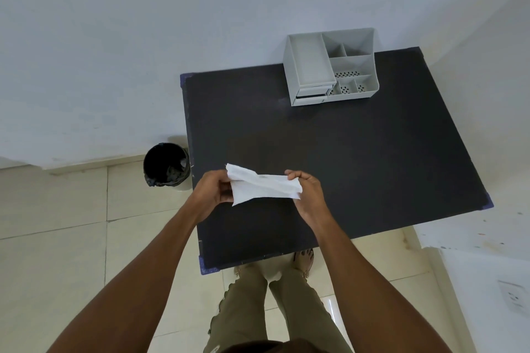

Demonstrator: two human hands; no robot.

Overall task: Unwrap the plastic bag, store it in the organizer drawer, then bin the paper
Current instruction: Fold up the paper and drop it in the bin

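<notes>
A white paper wrap [262,186], partly folded, hangs between my two hands above the near left part of the black table [358,157]. My left hand [213,190] pinches its left end and my right hand [308,190] pinches its right end. The plastic bag is hidden inside the paper. The grey desk organizer [329,66] stands at the table's far edge; its small drawer [312,92] at the lower left front looks slightly pulled out. A black-lined bin [166,165] stands on the floor just left of the table.
A white wall runs behind the table and bin. Pale floor tiles lie to the left and below. My legs and feet stand at the table's near edge. A white surface with a wall socket [514,296] is at the lower right.
</notes>
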